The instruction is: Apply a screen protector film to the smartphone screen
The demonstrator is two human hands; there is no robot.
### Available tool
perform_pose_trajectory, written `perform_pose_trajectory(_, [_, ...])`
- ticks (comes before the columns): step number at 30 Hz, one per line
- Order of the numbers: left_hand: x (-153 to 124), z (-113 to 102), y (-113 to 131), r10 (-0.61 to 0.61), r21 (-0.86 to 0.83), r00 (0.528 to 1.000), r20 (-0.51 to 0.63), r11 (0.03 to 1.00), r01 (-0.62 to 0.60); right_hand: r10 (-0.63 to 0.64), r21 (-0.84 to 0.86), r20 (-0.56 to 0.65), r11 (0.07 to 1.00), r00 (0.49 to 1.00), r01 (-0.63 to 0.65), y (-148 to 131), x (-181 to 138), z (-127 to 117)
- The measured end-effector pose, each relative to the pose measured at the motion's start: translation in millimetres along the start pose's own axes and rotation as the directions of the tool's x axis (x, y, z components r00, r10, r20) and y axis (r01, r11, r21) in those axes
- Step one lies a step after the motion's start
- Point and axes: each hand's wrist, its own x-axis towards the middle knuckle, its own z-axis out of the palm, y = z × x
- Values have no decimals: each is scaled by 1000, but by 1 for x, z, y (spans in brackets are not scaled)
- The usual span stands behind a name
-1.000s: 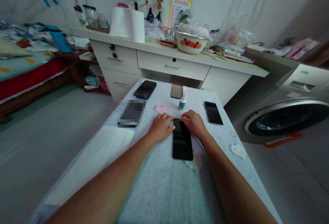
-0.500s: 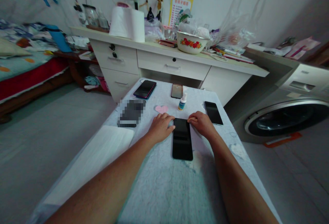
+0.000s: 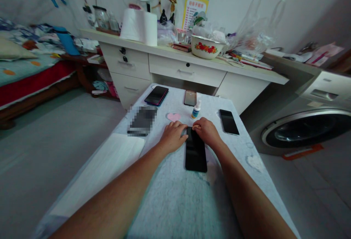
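Observation:
A black phone [image 3: 195,155] lies screen up in the middle of the pale table [image 3: 175,198]. My left hand [image 3: 172,137] rests palm down beside the phone's upper left corner, its fingertips against that edge. My right hand [image 3: 206,131] sits over the phone's top end with its fingers bunched and pressed on the screen; what they pinch, if anything, is hidden. A small white dropper bottle [image 3: 196,109] and a pink heart-shaped piece [image 3: 173,116] stand just beyond my hands.
Three more phones lie on the table: a red-edged one [image 3: 156,95] at the far left, one [image 3: 189,97] at the far middle, one [image 3: 229,121] at the right. A white sheet [image 3: 109,158] lies at the left. A desk [image 3: 189,67] stands behind, a washing machine [image 3: 307,129] at the right.
My right hand slid off the phone's top end to the right, then came back onto it. The left hand and the phone stayed put. The camera shifted slightly.

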Motion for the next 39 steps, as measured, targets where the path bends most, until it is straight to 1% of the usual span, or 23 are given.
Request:
perform_pose_trajectory(5, [0,1,0,-99,-14,994,-44,995,99,-30,0,6,1000,1000,30,-6,3,4])
perform_pose_trajectory(9, [0,0,1,-127,-17,991,-46,992,127,-63,1,-11,998,998,63,-9,5,7])
perform_pose_trajectory(14, [0,-1,2,-134,-17,990,-40,991,133,-95,-13,-2,995,995,95,-13,6,8])
perform_pose_trajectory(18, [0,1,1,-129,-12,991,-43,992,128,-103,21,-5,994,995,103,-11,5,7])
perform_pose_trajectory(23, [0,2,-1,-125,-18,991,-43,992,124,-38,10,7,999,999,38,-5,4,4])
perform_pose_trajectory(25, [0,2,-1,-127,-19,991,-41,992,126,-34,10,6,999,999,34,-5,4,4])
perform_pose_trajectory(33, [0,0,1,-121,-10,992,-45,993,120,-97,-10,-26,995,995,97,-15,7,12])
perform_pose_trajectory(39, [1,1,-1,-126,-29,992,-25,992,126,-144,36,-2,989,990,144,-12,2,10])
